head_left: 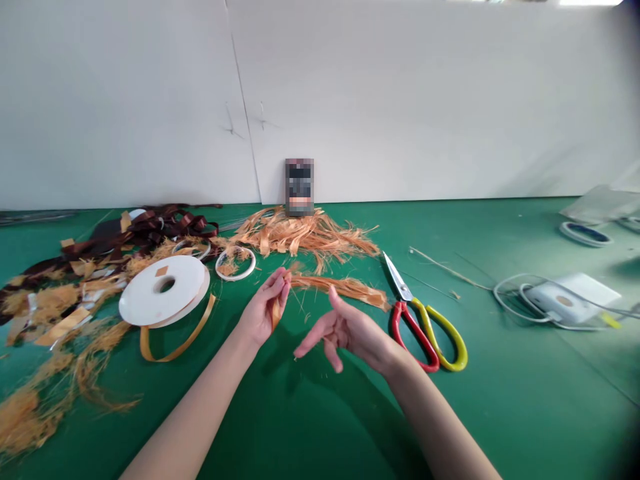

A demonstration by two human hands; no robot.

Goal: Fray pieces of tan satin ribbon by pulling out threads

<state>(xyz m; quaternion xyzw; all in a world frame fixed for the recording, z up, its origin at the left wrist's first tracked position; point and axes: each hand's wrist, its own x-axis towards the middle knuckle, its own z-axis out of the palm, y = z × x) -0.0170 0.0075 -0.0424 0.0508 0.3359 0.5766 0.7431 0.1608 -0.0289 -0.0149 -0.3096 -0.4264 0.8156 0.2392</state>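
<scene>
My left hand (pixel 266 303) is closed in a pinch on a short strip of gold ribbon (pixel 275 313). The strip's lower end hangs below the fingers, and loose threads show at the fingertips. To its right hovers my right hand (pixel 345 330), fingers spread and nothing held. Just beyond both hands lies a flat bundle of frayed orange ribbon (pixel 350 289). Scissors (pixel 413 310) with one red and one yellow handle rest to the right of my right hand, blades pointing away. A white spool (pixel 143 293) stands left of my left hand, a length of gold ribbon curling from it.
A pile of frayed orange strips (pixel 300 233) lies before a phone-like device (pixel 300 187) against the white wall. Tape rings (pixel 236 275), brown ribbon (pixel 175 223) and loose fibres (pixel 30 413) crowd the left. A white box with cables (pixel 575 297) sits at right.
</scene>
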